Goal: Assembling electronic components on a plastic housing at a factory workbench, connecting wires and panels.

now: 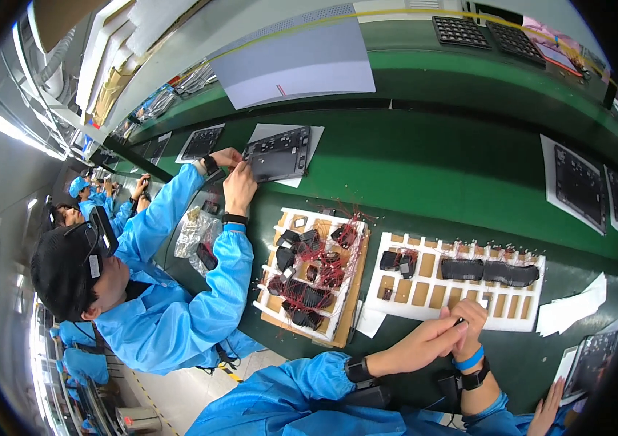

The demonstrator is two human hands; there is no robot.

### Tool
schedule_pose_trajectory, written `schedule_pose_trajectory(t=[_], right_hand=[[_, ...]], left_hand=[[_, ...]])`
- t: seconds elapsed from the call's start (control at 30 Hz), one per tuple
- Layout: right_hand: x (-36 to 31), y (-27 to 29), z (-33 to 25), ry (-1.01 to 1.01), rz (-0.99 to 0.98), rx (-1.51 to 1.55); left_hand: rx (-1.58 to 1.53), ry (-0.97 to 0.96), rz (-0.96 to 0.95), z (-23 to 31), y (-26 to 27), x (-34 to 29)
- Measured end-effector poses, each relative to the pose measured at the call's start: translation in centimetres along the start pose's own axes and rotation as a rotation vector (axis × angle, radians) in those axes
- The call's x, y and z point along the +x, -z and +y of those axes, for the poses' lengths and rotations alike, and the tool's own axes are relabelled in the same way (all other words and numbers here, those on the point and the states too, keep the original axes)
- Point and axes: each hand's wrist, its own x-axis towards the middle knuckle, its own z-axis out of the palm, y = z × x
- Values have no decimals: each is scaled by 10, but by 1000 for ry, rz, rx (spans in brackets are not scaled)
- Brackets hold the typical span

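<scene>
My left hand [419, 346] and my right hand [471, 320] meet over the front edge of a white slotted foam tray [416, 309]. Both are closed, with fingertips pinched together around a small black part [460, 321]; its kind is mostly hidden by the fingers. Rows of black parts [489, 272] with thin red wires lie in the tray's upper slots. A few more black pieces [398, 263] sit at its left end, while many slots show brown board beneath.
Left of it, a second foam tray [342, 320] holds jumbled black parts and red wires. A co-worker [178, 291] in blue handles a dark flat panel [278, 154]. White paper sheets [574, 305] lie at right, near another person's hand [547, 410]. More dark panels [579, 185] rest beyond.
</scene>
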Motion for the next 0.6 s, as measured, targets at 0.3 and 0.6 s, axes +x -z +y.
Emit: schedule_pose_trajectory(t=[0.3,0.6], right_hand=[[31,-17,-10,-237,20,431],[6,-39,-19,-351,-16,576]], left_hand=[[447,-176,372,-2,67,5],[296,-135,216,-14,39,-31]])
